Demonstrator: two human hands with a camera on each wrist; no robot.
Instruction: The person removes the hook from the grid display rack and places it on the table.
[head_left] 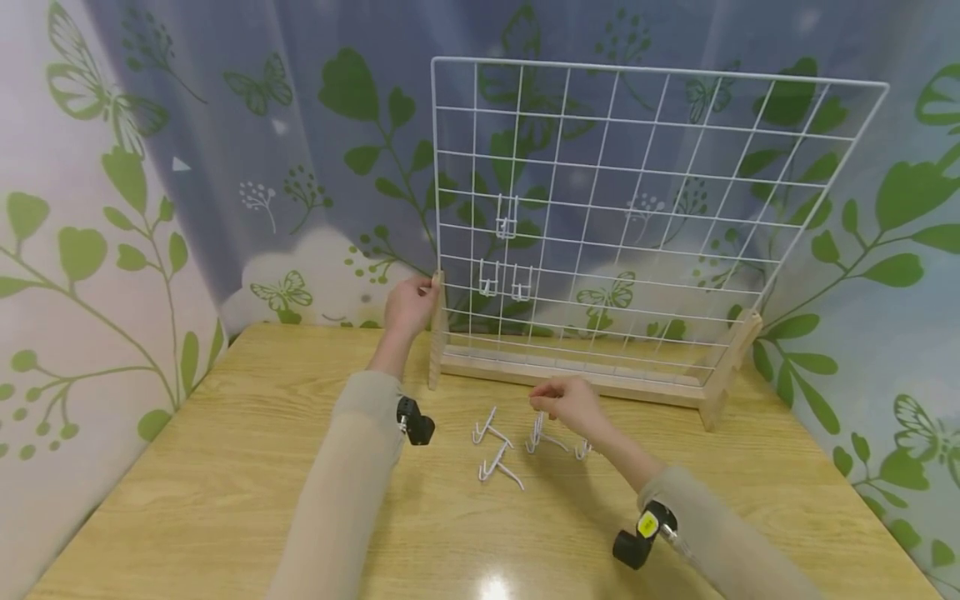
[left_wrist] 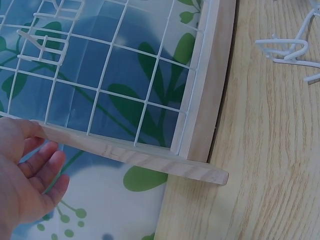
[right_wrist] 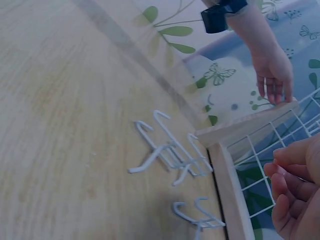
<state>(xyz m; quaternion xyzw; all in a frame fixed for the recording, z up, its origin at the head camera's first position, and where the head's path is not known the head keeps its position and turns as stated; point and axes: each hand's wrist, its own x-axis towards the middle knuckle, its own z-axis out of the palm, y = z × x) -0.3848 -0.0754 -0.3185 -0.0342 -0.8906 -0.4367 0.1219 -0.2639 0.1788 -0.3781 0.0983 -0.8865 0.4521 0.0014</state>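
A white wire grid panel point(head_left: 637, 171) stands in a wooden base with wooden side legs. My left hand point(head_left: 408, 308) grips the top of the left wooden leg point(left_wrist: 145, 157), its thumb and fingers on either side of the wood. My right hand point(head_left: 573, 407) is over the table in front of the base, right above a white wire hook point(head_left: 553, 442). Its fingers point(right_wrist: 285, 175) are loosely curled, with nothing visible between them. Two more hooks point(right_wrist: 170, 152) lie close together to the left. Another hook point(head_left: 582, 451) is partly covered by the right hand and wrist.
Three white hooks hang on the grid's left part: an upper hook point(head_left: 506, 227) and, lower, a left hook point(head_left: 489, 286) and a right hook point(head_left: 521, 290). The wooden base rail point(head_left: 570, 375) crosses the table's back. Leaf-patterned curtains point(head_left: 300, 167) surround the wood-grain table point(head_left: 225, 467).
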